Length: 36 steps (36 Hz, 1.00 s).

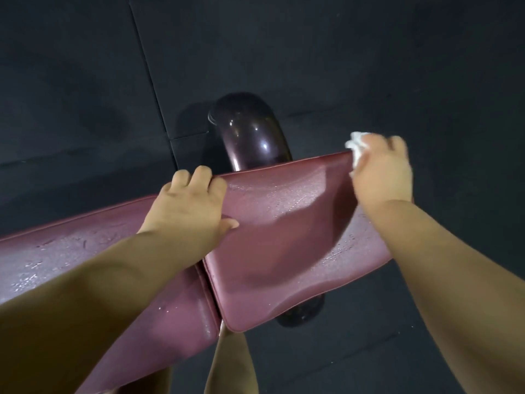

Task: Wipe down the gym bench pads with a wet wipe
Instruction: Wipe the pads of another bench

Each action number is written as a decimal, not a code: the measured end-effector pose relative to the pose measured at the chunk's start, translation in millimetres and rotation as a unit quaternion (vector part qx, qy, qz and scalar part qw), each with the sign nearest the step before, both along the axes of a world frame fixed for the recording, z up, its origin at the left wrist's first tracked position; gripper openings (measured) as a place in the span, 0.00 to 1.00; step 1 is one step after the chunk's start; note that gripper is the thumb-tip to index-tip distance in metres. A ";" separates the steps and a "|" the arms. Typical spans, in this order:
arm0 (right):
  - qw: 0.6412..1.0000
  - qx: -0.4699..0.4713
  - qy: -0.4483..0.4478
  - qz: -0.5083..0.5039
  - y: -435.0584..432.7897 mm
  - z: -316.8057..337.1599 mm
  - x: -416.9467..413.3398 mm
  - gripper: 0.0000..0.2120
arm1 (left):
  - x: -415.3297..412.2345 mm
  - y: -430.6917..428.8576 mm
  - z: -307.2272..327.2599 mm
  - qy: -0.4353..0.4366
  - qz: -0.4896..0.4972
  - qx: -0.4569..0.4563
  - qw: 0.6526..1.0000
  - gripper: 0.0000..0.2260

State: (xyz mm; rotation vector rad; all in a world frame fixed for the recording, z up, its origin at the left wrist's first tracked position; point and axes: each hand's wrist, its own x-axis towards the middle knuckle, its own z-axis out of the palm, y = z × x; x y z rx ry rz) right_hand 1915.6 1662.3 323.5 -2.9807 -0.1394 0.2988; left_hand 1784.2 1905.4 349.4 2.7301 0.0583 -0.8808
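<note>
My left hand curls its fingers over the far edge of the seat pad, just beside the gap to the back pad. My right hand pinches the crumpled wet wipe against the seat pad's far right corner. Dark floor mats lie open all round; a glossy frame tube curves beyond the far edge.
</note>
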 end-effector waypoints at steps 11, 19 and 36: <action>0.981 0.124 0.057 0.136 15.8 1.6 -71.0 0.19 | 6.2 -39.0 -6.4 -0.015 -0.067 0.001 0.998 0.36; 0.999 0.031 -0.009 -0.004 -69.5 5.4 -23.9 0.19 | -6.8 -43.1 -18.8 -0.070 -0.033 0.001 0.997 0.36; 0.999 0.042 0.024 0.026 -85.3 10.4 -59.5 0.23 | -4.4 -65.7 1.2 0.001 -0.014 -0.058 0.998 0.37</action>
